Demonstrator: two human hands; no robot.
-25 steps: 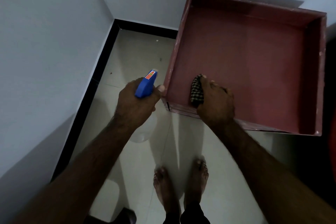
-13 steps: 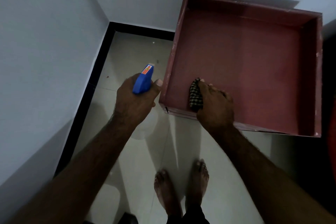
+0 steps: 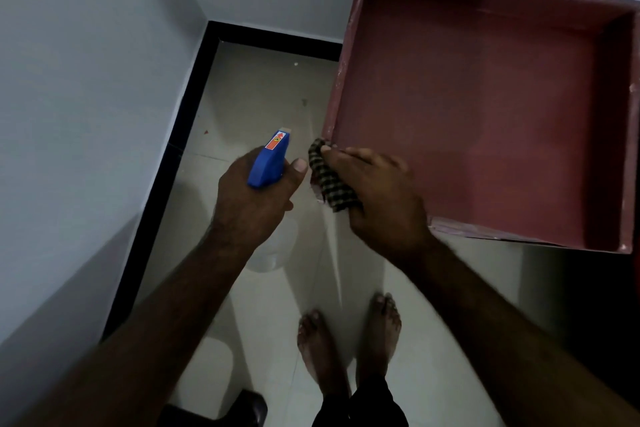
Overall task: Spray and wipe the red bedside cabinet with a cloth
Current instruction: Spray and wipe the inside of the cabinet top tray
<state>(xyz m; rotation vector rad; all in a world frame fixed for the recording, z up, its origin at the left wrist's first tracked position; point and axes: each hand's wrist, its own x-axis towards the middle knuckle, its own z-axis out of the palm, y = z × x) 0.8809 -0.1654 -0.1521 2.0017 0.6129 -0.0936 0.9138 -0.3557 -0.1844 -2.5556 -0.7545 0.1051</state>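
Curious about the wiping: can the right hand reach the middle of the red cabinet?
Probably yes: the right hand holds the cloth at the cabinet's near corner, and nothing lies in between.

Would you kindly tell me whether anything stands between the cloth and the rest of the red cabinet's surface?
Nothing visible does. The right hand grips the cloth at the near-left corner of the red cabinet; its surface beyond shows no objects. The left hand holds the spray bottle outside the rim.

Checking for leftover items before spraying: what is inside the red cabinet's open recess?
Only its bare red floor shows inside the red cabinet. The right hand, gripping the checked cloth, covers the near left corner, so that spot is hidden.
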